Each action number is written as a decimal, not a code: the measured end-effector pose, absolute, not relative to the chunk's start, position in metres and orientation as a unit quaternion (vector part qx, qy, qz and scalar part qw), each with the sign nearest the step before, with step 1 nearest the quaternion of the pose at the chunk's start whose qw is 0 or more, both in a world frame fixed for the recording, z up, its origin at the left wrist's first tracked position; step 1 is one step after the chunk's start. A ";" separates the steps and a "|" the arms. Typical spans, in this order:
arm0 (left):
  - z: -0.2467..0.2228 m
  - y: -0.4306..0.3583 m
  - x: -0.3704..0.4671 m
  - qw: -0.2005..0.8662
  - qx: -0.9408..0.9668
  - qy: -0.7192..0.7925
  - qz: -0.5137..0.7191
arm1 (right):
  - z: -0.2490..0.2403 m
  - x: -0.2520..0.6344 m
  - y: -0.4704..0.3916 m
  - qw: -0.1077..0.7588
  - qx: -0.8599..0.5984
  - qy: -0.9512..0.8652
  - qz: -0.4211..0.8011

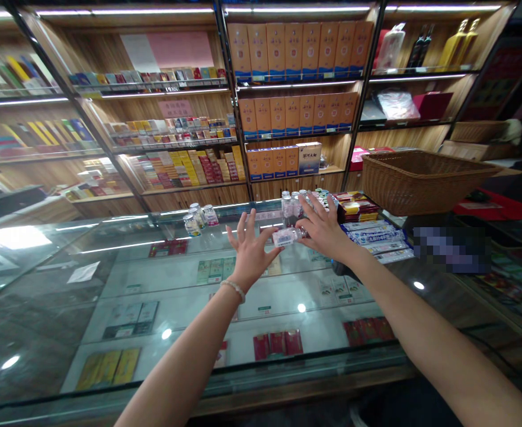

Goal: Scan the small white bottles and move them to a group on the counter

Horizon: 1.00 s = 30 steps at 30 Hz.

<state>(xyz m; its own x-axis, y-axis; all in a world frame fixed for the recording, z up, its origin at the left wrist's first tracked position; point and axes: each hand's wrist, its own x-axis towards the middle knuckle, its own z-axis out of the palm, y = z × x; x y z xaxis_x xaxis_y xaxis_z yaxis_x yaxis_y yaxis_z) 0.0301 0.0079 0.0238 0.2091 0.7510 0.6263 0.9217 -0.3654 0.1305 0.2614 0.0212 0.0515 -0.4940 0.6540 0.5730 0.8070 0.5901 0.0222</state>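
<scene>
A small clear bottle with a pale label point(286, 237) lies sideways between my two hands above the glass counter point(154, 290). My left hand point(254, 252), with a beaded bracelet at the wrist, pinches its left end between thumb and index finger, the other fingers spread. At its right end, my right hand point(322, 228) grips the bottle with thumb and fingertips, partly hiding that end. Just behind my right hand stands a group of similar small bottles point(286, 203). More small jars point(193, 225) are on the glass to the left of my hands.
Blue-and-white packets point(374, 237) and red-and-yellow boxes point(361, 207) lie right of my right hand. A wicker basket point(420, 178) stands beyond them. Inside the counter are red packs point(278, 344) and yellow packs point(108, 367). Shelves with orange boxes point(294, 50) rise behind.
</scene>
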 end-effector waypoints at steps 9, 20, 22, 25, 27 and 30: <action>0.028 0.007 0.029 0.141 -0.761 -0.553 -0.309 | 0.049 0.260 0.021 0.250 -0.427 -0.848 -0.188; 0.021 0.009 0.028 0.152 -0.771 -0.529 -0.321 | 0.065 0.272 0.019 0.221 -0.461 -0.849 -0.133; 0.020 0.009 0.029 0.154 -0.772 -0.525 -0.325 | 0.071 0.283 0.016 0.210 -0.472 -0.847 -0.129; 0.020 0.010 0.030 0.155 -0.773 -0.521 -0.328 | 0.073 0.304 0.006 0.177 -0.493 -0.841 -0.133; 0.019 0.010 0.031 0.155 -0.774 -0.518 -0.331 | 0.068 0.319 -0.004 0.150 -0.509 -0.835 -0.146; 0.018 0.011 0.032 0.159 -0.777 -0.507 -0.338 | 0.055 0.336 -0.020 0.116 -0.522 -0.828 -0.171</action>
<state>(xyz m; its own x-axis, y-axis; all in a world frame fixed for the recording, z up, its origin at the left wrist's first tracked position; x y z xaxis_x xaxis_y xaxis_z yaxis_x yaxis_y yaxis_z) 0.0324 0.0111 0.0178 0.2571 0.6809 0.6858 0.8956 -0.4344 0.0955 0.3357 -0.0199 0.0545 -0.4283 0.8245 0.3697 0.9035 0.3965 0.1625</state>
